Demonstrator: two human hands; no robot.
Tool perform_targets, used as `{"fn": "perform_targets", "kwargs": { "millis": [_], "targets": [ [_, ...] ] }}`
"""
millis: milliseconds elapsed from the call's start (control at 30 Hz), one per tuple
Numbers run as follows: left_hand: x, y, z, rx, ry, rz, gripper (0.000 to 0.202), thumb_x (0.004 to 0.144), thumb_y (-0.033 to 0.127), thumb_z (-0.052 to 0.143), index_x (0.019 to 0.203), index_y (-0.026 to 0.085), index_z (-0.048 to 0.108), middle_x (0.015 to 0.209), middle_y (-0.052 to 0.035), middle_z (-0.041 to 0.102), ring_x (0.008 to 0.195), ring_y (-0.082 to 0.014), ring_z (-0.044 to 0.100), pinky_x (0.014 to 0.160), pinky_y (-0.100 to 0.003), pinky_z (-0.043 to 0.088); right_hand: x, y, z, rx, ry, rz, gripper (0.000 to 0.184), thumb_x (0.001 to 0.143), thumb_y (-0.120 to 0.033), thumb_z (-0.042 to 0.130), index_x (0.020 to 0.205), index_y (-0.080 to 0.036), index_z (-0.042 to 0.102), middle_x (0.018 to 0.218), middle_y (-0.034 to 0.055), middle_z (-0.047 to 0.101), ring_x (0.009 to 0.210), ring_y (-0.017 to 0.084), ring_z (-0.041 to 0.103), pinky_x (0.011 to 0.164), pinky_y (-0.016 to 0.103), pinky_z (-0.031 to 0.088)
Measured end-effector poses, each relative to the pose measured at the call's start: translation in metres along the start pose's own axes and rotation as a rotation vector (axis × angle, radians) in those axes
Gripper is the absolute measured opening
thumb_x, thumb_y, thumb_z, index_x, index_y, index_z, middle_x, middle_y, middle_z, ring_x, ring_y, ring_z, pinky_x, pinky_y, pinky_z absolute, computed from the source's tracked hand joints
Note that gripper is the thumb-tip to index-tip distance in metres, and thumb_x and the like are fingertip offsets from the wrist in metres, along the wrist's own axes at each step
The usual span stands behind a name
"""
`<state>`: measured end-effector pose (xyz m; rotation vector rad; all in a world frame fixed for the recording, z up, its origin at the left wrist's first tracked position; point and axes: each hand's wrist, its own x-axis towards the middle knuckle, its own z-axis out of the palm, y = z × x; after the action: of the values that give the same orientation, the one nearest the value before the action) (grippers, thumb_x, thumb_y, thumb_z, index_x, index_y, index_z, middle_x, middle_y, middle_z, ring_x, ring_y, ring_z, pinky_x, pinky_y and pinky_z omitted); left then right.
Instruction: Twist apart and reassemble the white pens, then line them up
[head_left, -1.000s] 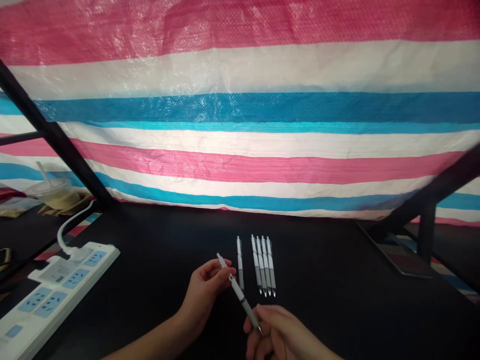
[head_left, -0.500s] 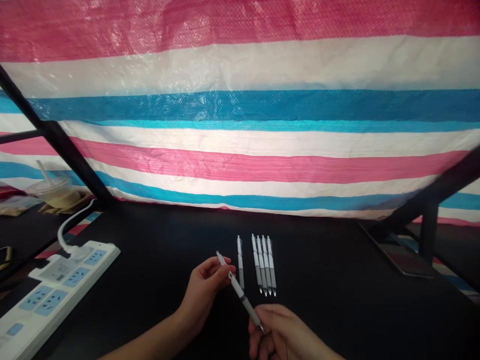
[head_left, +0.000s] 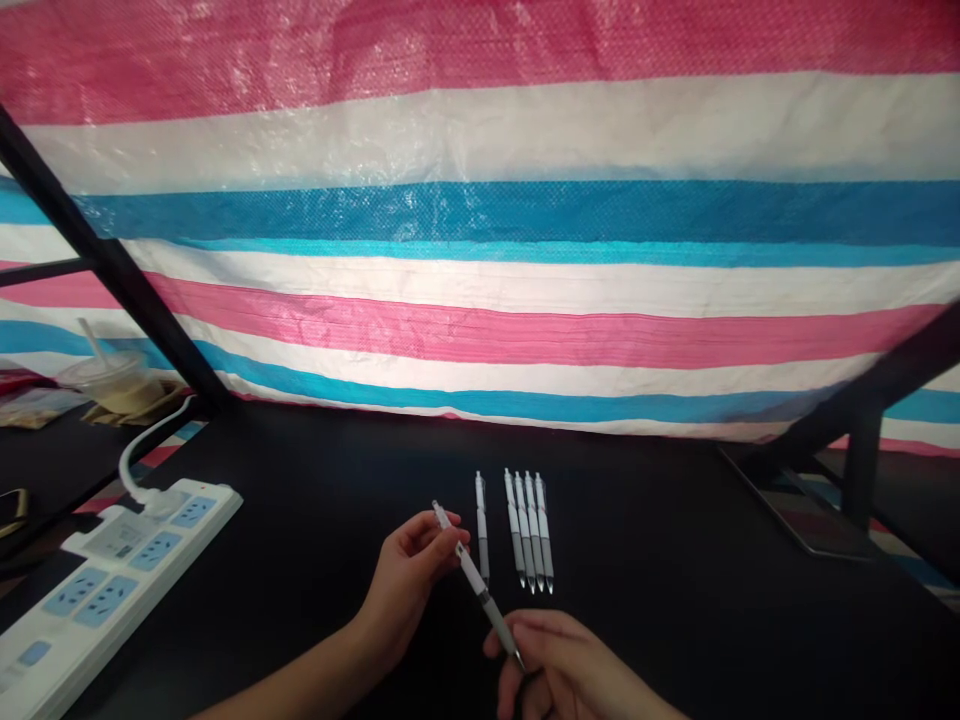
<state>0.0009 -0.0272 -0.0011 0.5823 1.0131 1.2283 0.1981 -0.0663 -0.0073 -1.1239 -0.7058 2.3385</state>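
Note:
A white-and-grey click pen slants between my two hands over the black table. My left hand is closed on its upper part, thumb and fingers pinching near the clicker end. Lower down, my right hand has its thumb and index finger around the grey grip, close to the metal tip. Just beyond my left hand lies a similar single pen, tip toward me. To its right, several matching pens rest side by side in a row, also with tips toward me.
A white power strip with a plugged-in cord lies at the left. A dark flat device rests at the right beside a black frame bar. Striped plastic sheeting hangs behind. A lidded cup stands far left.
My right index finger has moved to the far side of the pen's grip, the thumb staying on the near side. My left hand keeps its hold with hardly any movement.

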Motion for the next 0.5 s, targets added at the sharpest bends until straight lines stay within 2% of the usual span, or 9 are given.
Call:
{"fn": "perform_targets", "kwargs": {
  "millis": [67, 133, 200, 500],
  "targets": [
    [0.000, 0.000, 0.000, 0.000, -0.007, -0.012, 0.027, 0.068, 0.032, 0.086, 0.086, 0.016, 0.075, 0.077, -0.0053, 0.075, 0.070, -0.0120, 0.064, 0.067, -0.020, 0.051, 0.002, 0.002, -0.002, -0.025, 0.004, -0.002, 0.036, 0.077, -0.046, 0.071, 0.088, -0.013, 0.060, 0.061, 0.0052, 0.070, 0.043, 0.005, 0.056, 0.039, 0.012, 0.030],
    [0.001, 0.000, 0.000, -0.005, -0.009, -0.020, 0.027, 0.068, 0.033, 0.086, 0.085, 0.015, 0.074, 0.076, -0.0050, 0.074, 0.069, -0.0115, 0.064, 0.066, -0.020, 0.051, 0.003, 0.005, -0.004, -0.034, 0.022, -0.033, 0.029, 0.071, -0.033, 0.076, 0.082, -0.017, 0.054, 0.058, 0.0010, 0.068, 0.043, 0.005, 0.053, 0.040, 0.012, 0.027],
    [0.003, 0.001, 0.000, -0.018, -0.003, -0.013, 0.027, 0.068, 0.033, 0.086, 0.085, 0.015, 0.074, 0.076, -0.0045, 0.074, 0.068, -0.0111, 0.064, 0.065, -0.019, 0.051, 0.005, 0.007, -0.006, -0.035, 0.026, -0.057, 0.030, 0.067, -0.024, 0.076, 0.079, -0.020, 0.049, 0.055, -0.0027, 0.065, 0.044, 0.005, 0.052, 0.041, 0.013, 0.025],
    [0.014, 0.010, -0.008, -0.076, 0.065, 0.029, 0.025, 0.071, 0.033, 0.085, 0.084, 0.015, 0.073, 0.076, -0.0028, 0.070, 0.067, -0.0097, 0.062, 0.062, -0.018, 0.052, 0.003, 0.007, -0.015, -0.062, -0.016, -0.055, 0.031, 0.066, -0.020, 0.077, 0.081, -0.020, 0.050, 0.059, -0.0038, 0.062, 0.050, 0.007, 0.049, 0.048, 0.018, 0.027]
  ]
}}
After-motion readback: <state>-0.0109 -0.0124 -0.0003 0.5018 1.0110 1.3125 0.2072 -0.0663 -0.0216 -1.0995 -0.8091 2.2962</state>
